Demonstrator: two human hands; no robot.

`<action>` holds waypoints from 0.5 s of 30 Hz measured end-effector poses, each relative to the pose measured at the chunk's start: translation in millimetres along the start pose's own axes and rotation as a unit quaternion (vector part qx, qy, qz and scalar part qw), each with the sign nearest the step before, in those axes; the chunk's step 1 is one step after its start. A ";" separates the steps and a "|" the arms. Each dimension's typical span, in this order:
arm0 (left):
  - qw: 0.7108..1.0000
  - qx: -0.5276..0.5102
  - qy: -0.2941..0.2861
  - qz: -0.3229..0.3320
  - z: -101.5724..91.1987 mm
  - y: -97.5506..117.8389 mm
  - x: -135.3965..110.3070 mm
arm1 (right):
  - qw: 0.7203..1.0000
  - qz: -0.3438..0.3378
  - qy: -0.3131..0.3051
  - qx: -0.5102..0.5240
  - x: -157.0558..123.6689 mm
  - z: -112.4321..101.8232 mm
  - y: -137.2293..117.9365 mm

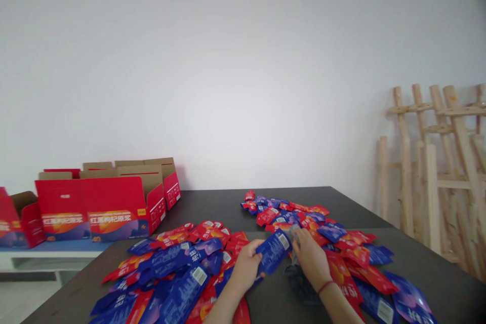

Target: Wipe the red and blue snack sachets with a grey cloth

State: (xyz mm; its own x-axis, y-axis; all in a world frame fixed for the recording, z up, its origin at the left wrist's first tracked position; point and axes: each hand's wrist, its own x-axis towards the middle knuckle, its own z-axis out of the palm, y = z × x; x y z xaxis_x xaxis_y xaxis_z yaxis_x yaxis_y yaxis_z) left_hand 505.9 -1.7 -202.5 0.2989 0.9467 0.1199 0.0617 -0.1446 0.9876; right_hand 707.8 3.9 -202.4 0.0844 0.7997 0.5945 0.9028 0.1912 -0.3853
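Note:
My left hand (246,266) is closed around the lower left end of a blue pouch (273,252) with a white barcode label. The pouch is tilted above the dark table. My right hand (309,255) is at the pouch's upper right end, its fingers pinched on what looks like a grey cloth (293,233) touching that end. A dark crumpled thing (298,279) shows below my right wrist; I cannot make out whether it belongs to the cloth. Red and blue pouches lie in a left pile (182,258) and a right pile (353,248).
Several open red cartons (114,205) stand at the left, partly on a white and blue bench (68,248). The black table (212,202) runs back to a white wall. Wooden easel-like frames (433,162) lean at the right, beyond the table edge.

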 end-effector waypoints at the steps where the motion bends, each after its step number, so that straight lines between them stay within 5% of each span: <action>1: 1.000 0.000 0.005 -0.005 -0.2 0.0 0.1 | 1.000 0.013 0.012 0.011 0.0 -2.2 3.5; 4: 1.000 -0.003 0.021 -0.022 1.8 -1.0 0.7 | 0.998 -0.012 0.035 0.057 -4.2 -7.2 -4.5; 9: 1.000 -0.014 0.012 0.018 10.2 -2.2 -0.1 | 0.976 -0.195 -0.043 0.086 -17.4 -0.8 -52.9; 12: 0.999 0.038 0.024 0.020 8.6 2.6 -3.2 | 0.981 -0.179 -0.045 0.053 -16.5 9.8 -62.2; 15: 0.982 0.171 0.050 0.065 -2.0 18.1 -9.7 | 0.993 -0.107 -0.018 0.037 -8.6 16.9 -40.8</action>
State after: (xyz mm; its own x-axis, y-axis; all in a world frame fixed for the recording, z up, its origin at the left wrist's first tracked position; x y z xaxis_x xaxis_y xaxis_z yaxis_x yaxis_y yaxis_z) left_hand 502.2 -12.9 -185.6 0.2312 0.9351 0.2686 0.3507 -0.3376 0.8735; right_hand 663.1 -1.2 -203.7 -0.1219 0.7565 0.6426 0.8652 0.3983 -0.3047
